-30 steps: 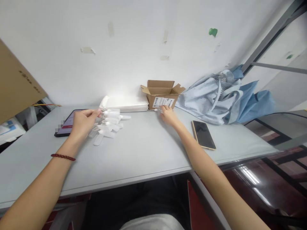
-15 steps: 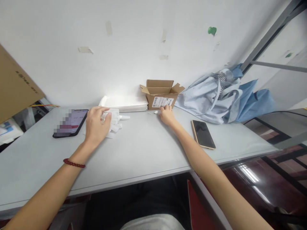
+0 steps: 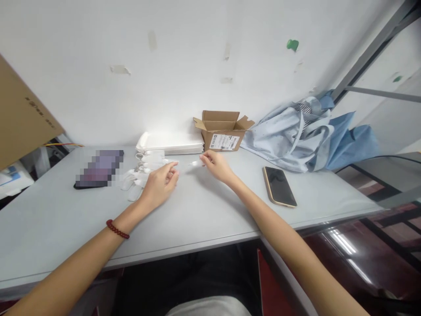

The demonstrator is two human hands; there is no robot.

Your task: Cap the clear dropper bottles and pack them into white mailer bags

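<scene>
My right hand point(image 3: 215, 166) pinches a small white piece with a thin tip point(image 3: 194, 163) just above the table, in front of the cardboard box. Its exact kind is too small to tell. Facing it from the left is my left hand point(image 3: 161, 182), index finger stretched out and the other fingers loosely bent, with nothing visible in it. Beside and partly behind that hand lies a heap of white translucent strips with loops point(image 3: 138, 173); the hand covers part of it. A gap separates the two hands.
Against the wall stand a stack of white flat packets point(image 3: 174, 144) and an open cardboard box point(image 3: 225, 139) with a label. Blue fabric point(image 3: 292, 136) lies at the right. One phone point(image 3: 279, 186) lies right, another phone point(image 3: 98, 169) left. A large carton point(image 3: 26, 114) leans in at the left.
My right hand has moved left and nearer, away from the box front, with the small white piece. My left hand has come off the heap and moved right and nearer.
</scene>
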